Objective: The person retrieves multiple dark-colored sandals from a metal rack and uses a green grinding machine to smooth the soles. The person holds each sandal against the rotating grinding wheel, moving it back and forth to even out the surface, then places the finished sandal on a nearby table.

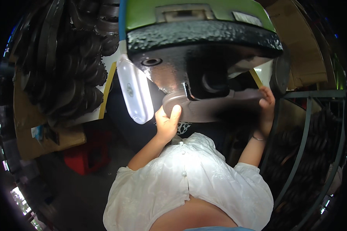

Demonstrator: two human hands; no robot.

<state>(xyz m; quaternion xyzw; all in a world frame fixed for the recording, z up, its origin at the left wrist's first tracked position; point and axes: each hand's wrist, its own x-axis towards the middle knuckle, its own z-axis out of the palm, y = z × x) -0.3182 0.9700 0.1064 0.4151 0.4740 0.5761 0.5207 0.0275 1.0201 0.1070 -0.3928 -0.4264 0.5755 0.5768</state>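
A long dark brown shoe sole (198, 111) is held sideways below the head of a green and black machine (196, 34). Around its left end my left hand (168, 124) is closed, thumb lying on the near face. The other end is gripped by my right hand (266, 109), fingers curled over it and a thin bracelet at the wrist. Part of the sole's upper edge is hidden behind the machine's black underside, and a deep shadow falls on its right half. A lit white lamp (135, 90) hangs just left of my left hand.
Stacks of dark soles (75, 77) fill a cardboard box (27, 119) at the left. Below it stands a red stool-like object (83, 157). To the right, a green metal rack (305, 133) holds many more soles. Behind it is an opened carton (302, 50).
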